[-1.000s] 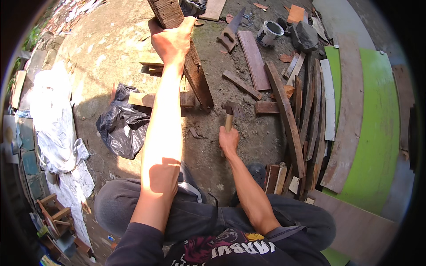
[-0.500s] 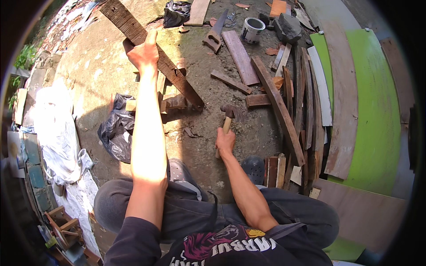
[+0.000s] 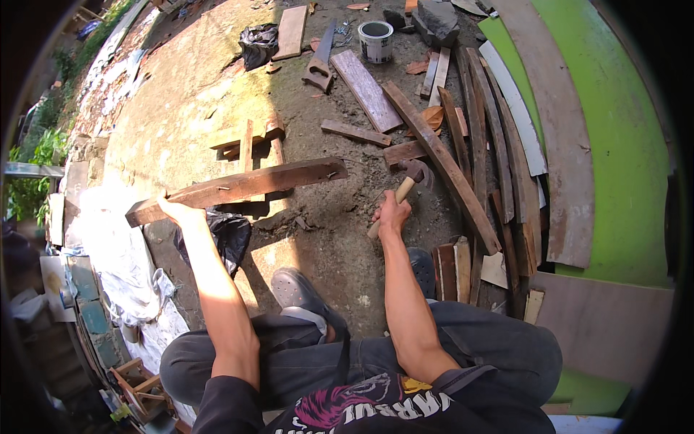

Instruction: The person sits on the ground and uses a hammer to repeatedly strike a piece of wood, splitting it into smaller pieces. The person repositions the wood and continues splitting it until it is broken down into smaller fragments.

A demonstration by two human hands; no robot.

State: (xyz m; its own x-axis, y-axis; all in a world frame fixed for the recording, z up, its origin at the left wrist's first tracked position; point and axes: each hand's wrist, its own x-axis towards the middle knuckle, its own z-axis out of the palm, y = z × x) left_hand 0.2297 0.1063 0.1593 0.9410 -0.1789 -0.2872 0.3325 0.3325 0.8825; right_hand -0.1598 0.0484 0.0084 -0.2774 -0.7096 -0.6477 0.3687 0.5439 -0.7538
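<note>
My left hand (image 3: 177, 212) grips one end of a long brown wooden plank (image 3: 238, 186), which is lifted off the ground and stretches to the right, nearly level. My right hand (image 3: 391, 215) holds a hammer (image 3: 400, 192) by its pale wooden handle, with the dark head up near a short board on the ground. The far end of the plank is a little left of the hammer head. I sit low with my knees bent and a grey shoe (image 3: 301, 292) between my arms.
A small wooden frame (image 3: 246, 141) lies behind the plank. A black plastic bag (image 3: 228, 239) sits under my left arm. Several planks (image 3: 470, 166) and a green board (image 3: 614, 145) lie at the right. A hand saw (image 3: 319, 61), a white can (image 3: 375, 40) and another bag (image 3: 259, 45) lie farther off.
My left hand has swung the plank down from an upright, far-reaching position to nearly level and drawn it toward the left. The right hand with the hammer has stayed in about the same place.
</note>
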